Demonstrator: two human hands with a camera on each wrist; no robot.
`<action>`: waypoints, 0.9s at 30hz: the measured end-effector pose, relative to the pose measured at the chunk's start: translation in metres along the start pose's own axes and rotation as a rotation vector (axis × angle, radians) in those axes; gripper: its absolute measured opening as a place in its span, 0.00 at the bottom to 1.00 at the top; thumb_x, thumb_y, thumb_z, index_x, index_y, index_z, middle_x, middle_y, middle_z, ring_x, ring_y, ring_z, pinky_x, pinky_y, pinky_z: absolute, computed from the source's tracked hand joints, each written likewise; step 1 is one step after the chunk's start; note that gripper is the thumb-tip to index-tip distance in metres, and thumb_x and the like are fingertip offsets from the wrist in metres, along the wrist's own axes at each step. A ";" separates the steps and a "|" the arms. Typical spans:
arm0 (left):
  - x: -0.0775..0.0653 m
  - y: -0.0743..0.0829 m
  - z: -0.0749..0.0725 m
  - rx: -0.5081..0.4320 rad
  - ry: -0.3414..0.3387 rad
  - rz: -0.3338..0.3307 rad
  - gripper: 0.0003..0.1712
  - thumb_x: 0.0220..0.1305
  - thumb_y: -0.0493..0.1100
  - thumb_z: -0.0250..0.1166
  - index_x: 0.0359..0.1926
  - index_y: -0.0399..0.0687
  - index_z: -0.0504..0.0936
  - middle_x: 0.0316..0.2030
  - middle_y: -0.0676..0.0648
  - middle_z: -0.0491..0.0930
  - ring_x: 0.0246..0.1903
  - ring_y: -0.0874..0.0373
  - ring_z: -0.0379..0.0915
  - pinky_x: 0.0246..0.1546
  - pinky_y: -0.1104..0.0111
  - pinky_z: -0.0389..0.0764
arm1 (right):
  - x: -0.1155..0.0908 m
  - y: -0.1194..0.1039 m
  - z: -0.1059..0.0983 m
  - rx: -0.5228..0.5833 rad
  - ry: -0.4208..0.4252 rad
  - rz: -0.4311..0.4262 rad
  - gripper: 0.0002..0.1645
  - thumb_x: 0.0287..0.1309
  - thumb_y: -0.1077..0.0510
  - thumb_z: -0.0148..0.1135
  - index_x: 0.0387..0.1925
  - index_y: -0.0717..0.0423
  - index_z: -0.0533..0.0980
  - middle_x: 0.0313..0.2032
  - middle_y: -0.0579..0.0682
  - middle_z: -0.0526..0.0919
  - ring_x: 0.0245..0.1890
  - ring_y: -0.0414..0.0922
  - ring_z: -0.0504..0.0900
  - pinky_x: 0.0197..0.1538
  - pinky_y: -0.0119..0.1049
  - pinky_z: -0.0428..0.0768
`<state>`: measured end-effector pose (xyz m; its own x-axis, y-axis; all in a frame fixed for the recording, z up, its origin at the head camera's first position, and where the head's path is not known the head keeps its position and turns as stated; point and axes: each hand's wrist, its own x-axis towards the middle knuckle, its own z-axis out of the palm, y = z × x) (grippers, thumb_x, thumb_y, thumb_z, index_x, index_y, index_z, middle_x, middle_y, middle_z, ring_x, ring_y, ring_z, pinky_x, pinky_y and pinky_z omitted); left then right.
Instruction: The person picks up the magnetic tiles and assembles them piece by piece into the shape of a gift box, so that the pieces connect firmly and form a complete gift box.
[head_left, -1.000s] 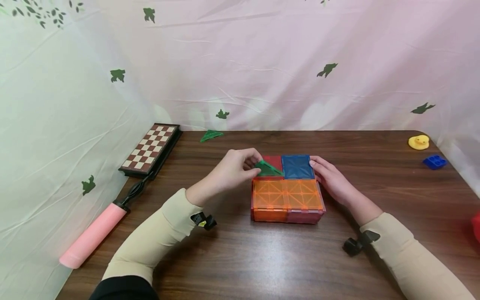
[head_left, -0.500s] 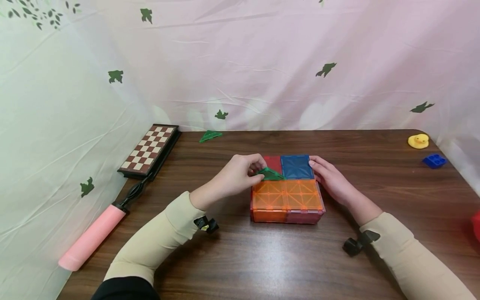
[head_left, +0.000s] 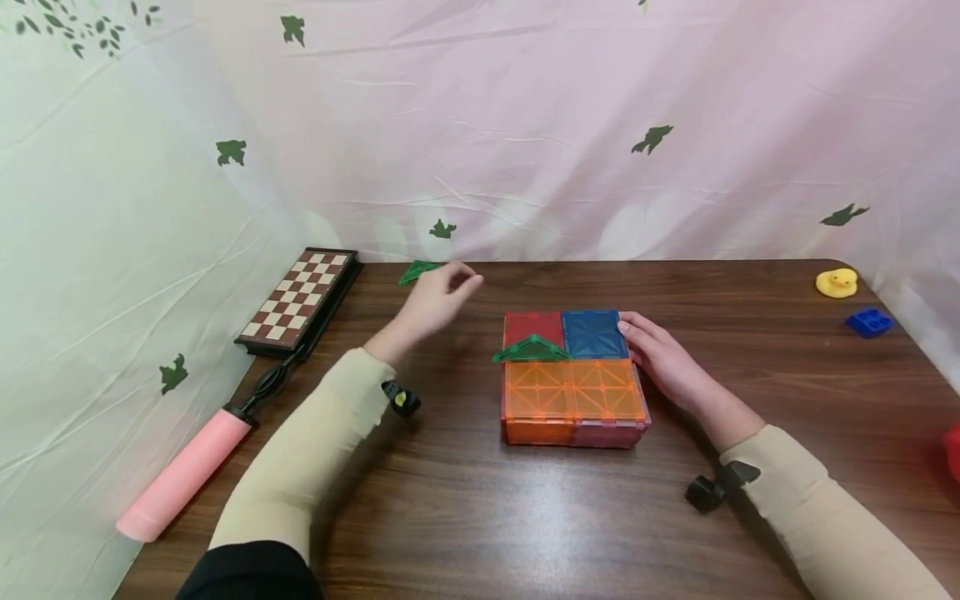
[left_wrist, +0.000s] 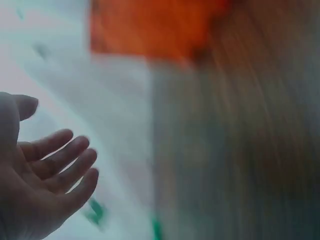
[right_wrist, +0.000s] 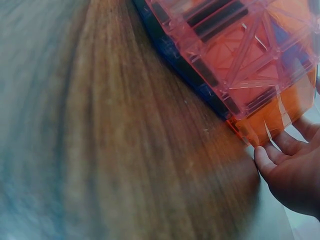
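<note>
A low block built of translucent magnetic tiles [head_left: 577, 392] stands on the brown table, orange on the near half of its top. Behind the orange lie a red tile [head_left: 525, 327] and a blue tile [head_left: 595, 333]. A green triangular tile [head_left: 534, 349] leans upright along the line between red and orange. My right hand [head_left: 663, 358] grips the block's far right corner, its fingertips against an orange side panel [right_wrist: 270, 112] in the right wrist view. My left hand [head_left: 435, 298] is raised left of the block, holding nothing; a second green triangular tile [head_left: 416, 271] lies just beyond it.
At the left edge lie a folded chessboard [head_left: 300, 298] and a pink hand pump [head_left: 183, 473] with a black end. A yellow toy duck [head_left: 836, 282] and a blue toy brick [head_left: 869, 322] sit far right. A curtain [head_left: 525, 133] borders the table behind.
My left hand has set the green triangular tile on the block, let go and moved back left towards the other green tile. My right hand has stayed at the block's corner.
</note>
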<state>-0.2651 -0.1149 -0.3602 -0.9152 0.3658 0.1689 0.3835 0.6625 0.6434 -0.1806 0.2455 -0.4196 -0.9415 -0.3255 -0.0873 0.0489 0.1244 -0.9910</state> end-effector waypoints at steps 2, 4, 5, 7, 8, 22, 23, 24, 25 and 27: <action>0.014 -0.028 -0.003 0.088 -0.005 -0.063 0.24 0.78 0.54 0.55 0.61 0.41 0.78 0.56 0.41 0.81 0.55 0.48 0.76 0.56 0.54 0.75 | 0.000 0.001 0.000 0.001 0.005 0.000 0.34 0.79 0.40 0.44 0.69 0.60 0.60 0.60 0.52 0.72 0.55 0.41 0.75 0.57 0.26 0.75; 0.023 -0.055 -0.005 0.173 -0.032 -0.130 0.27 0.78 0.52 0.55 0.67 0.38 0.74 0.63 0.38 0.76 0.62 0.44 0.72 0.61 0.52 0.72 | 0.000 0.001 0.000 0.005 0.007 -0.003 0.33 0.79 0.40 0.44 0.69 0.60 0.61 0.59 0.51 0.72 0.55 0.41 0.76 0.57 0.26 0.75; 0.027 -0.066 -0.005 0.212 -0.052 -0.162 0.29 0.79 0.51 0.54 0.69 0.36 0.71 0.66 0.37 0.73 0.65 0.42 0.69 0.64 0.50 0.69 | 0.000 0.002 0.000 0.006 0.007 -0.006 0.32 0.79 0.40 0.43 0.69 0.60 0.61 0.59 0.50 0.73 0.54 0.41 0.76 0.57 0.26 0.75; 0.030 -0.084 -0.007 0.284 -0.092 -0.225 0.32 0.78 0.51 0.55 0.73 0.34 0.66 0.70 0.35 0.68 0.69 0.40 0.64 0.66 0.49 0.66 | 0.000 0.003 0.000 0.016 -0.003 -0.016 0.31 0.80 0.41 0.43 0.68 0.60 0.62 0.58 0.49 0.74 0.54 0.40 0.77 0.57 0.27 0.75; 0.031 -0.090 -0.008 0.315 -0.112 -0.247 0.34 0.78 0.52 0.54 0.74 0.34 0.65 0.71 0.35 0.66 0.70 0.40 0.62 0.67 0.48 0.65 | 0.001 0.003 0.000 0.019 -0.008 -0.021 0.31 0.80 0.42 0.43 0.68 0.60 0.62 0.58 0.49 0.74 0.54 0.40 0.77 0.57 0.27 0.75; -0.005 -0.071 -0.001 0.453 -0.236 -0.206 0.35 0.76 0.53 0.57 0.73 0.35 0.66 0.70 0.34 0.65 0.70 0.38 0.61 0.66 0.46 0.66 | 0.002 0.000 0.002 0.017 0.001 -0.015 0.33 0.80 0.41 0.43 0.70 0.63 0.60 0.59 0.49 0.73 0.54 0.39 0.77 0.57 0.26 0.75; -0.008 -0.069 0.000 0.457 -0.236 -0.203 0.34 0.76 0.52 0.57 0.73 0.35 0.66 0.69 0.33 0.66 0.69 0.37 0.61 0.65 0.45 0.66 | 0.002 0.000 0.002 0.019 0.002 -0.015 0.33 0.80 0.41 0.43 0.69 0.62 0.61 0.58 0.49 0.73 0.54 0.39 0.77 0.57 0.26 0.75; -0.009 -0.067 0.000 0.459 -0.231 -0.200 0.34 0.76 0.51 0.57 0.73 0.35 0.67 0.69 0.33 0.67 0.68 0.37 0.62 0.64 0.44 0.67 | 0.002 0.000 0.002 0.018 0.003 -0.015 0.32 0.80 0.41 0.43 0.69 0.61 0.61 0.58 0.49 0.73 0.54 0.39 0.77 0.57 0.26 0.75; -0.010 -0.066 -0.001 0.459 -0.224 -0.200 0.33 0.75 0.51 0.58 0.72 0.35 0.67 0.68 0.33 0.68 0.67 0.36 0.62 0.63 0.44 0.68 | 0.002 0.001 0.002 0.019 0.004 -0.014 0.32 0.79 0.41 0.44 0.68 0.60 0.61 0.58 0.49 0.73 0.54 0.39 0.77 0.57 0.25 0.75; -0.009 -0.066 -0.002 0.458 -0.198 -0.202 0.32 0.73 0.49 0.58 0.72 0.36 0.68 0.66 0.34 0.69 0.65 0.36 0.64 0.60 0.43 0.70 | 0.002 0.001 0.001 0.018 0.002 -0.014 0.32 0.79 0.40 0.44 0.68 0.60 0.61 0.59 0.49 0.73 0.54 0.40 0.76 0.57 0.25 0.74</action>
<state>-0.2828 -0.1633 -0.4024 -0.9525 0.2886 -0.0973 0.2573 0.9336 0.2494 -0.1822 0.2437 -0.4210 -0.9428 -0.3254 -0.0729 0.0415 0.1026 -0.9939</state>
